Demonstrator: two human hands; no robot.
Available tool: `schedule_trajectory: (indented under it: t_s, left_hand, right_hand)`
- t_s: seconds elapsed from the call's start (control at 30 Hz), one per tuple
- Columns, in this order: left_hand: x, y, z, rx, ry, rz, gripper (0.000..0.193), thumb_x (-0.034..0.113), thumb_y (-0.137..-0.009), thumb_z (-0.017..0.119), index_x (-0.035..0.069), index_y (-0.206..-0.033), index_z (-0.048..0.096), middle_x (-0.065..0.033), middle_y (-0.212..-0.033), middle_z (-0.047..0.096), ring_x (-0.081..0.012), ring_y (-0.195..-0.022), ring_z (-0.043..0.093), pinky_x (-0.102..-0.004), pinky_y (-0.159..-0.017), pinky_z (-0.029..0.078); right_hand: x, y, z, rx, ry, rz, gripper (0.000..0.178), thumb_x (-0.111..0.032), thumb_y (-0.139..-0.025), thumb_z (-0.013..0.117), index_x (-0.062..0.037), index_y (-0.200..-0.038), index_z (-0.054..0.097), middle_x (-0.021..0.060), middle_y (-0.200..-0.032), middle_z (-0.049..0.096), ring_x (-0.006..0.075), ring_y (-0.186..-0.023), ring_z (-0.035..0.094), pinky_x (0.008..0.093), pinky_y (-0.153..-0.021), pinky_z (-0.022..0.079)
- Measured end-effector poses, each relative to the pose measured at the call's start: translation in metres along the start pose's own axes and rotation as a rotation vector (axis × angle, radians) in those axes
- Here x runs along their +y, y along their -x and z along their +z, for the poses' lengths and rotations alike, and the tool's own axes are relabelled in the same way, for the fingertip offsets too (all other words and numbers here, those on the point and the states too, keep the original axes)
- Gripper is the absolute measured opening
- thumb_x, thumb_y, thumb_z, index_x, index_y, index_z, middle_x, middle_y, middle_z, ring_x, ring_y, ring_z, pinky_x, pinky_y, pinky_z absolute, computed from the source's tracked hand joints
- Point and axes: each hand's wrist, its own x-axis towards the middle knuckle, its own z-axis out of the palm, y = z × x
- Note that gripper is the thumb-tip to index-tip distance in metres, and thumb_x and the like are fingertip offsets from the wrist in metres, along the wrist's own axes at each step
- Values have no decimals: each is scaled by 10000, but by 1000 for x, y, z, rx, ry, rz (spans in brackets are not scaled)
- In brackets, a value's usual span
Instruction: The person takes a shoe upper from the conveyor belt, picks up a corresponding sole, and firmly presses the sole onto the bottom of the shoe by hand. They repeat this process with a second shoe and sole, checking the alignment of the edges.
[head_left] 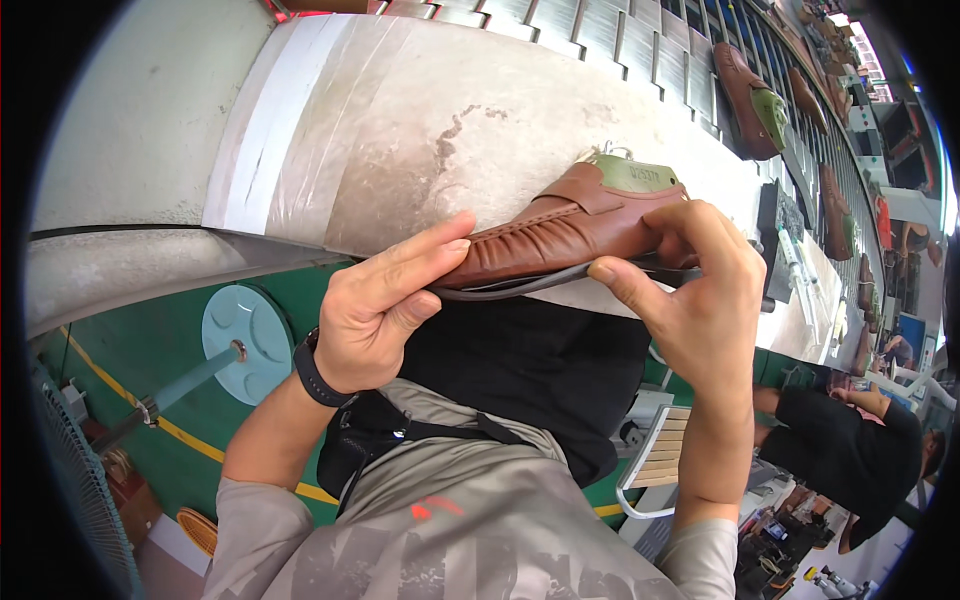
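A brown leather shoe (550, 235) lies tilted across the front of the worktop, its toe to the left. A green shoe last (635, 174) fills its opening. Along the lower edge runs a dark sole (525, 288), with a narrow gap showing between it and the upper near the middle. My left hand (372, 312) grips the toe, long fingers on top and thumb at the sole's front end. Around the heel curls my right hand (712, 290), its thumb tip by the sole's edge and its fingers against the leather. The shoe's far side is hidden.
The stained, pale worktop (420, 110) has a curved front edge. Beyond it runs a metal slat conveyor (640, 45) carrying more brown shoes (745, 100). A light-blue disc (240, 340) on a pole stands below left. A co-worker in black (850, 440) and a slatted chair (660, 450) are at right.
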Motion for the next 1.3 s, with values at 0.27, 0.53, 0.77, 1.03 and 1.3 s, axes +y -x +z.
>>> schedule_trajectory:
  t_s: [0.27,0.53,0.77,1.03,1.3]
  left_hand:
    - [0,-2,9,99,-148,75,324,79,-1032,725,-23,-1340,730,-243,-1398,710,-330,-1250,732,-370,-1059,580]
    - [-6,-6,8,89,-200,186,327,120,-1021,756,-63,-1291,724,-288,-1311,735,-385,-1188,752,-408,-1016,597]
    - [-6,-14,14,136,-179,223,359,130,-949,844,-42,-1244,738,-264,-1287,747,-353,-1101,761,-404,-931,610]
    - [-11,-23,20,182,-230,302,385,165,-901,894,-9,-1205,737,-235,-1244,757,-285,-955,730,-354,-803,590]
    - [-10,-31,24,190,-296,330,460,256,-818,967,36,-1128,709,-188,-1196,753,-240,-879,690,-329,-729,556]
  right_hand:
    - [-5,-3,9,32,41,-10,689,-531,-644,1003,-8,-924,652,51,-737,567,192,-675,531,336,-632,460]
    - [-7,0,12,11,65,-11,729,-591,-669,972,-8,-948,633,64,-756,547,218,-686,509,359,-644,446]
    - [-14,-2,10,-6,117,-11,691,-514,-625,1021,-48,-899,590,66,-761,576,251,-682,567,377,-644,493]
    - [-14,-3,11,-10,103,-7,704,-518,-629,1018,-44,-925,590,79,-769,577,269,-685,574,393,-645,496]
    - [-14,-4,10,-35,103,15,713,-524,-634,1015,-42,-928,580,84,-771,571,276,-685,569,396,-642,494]
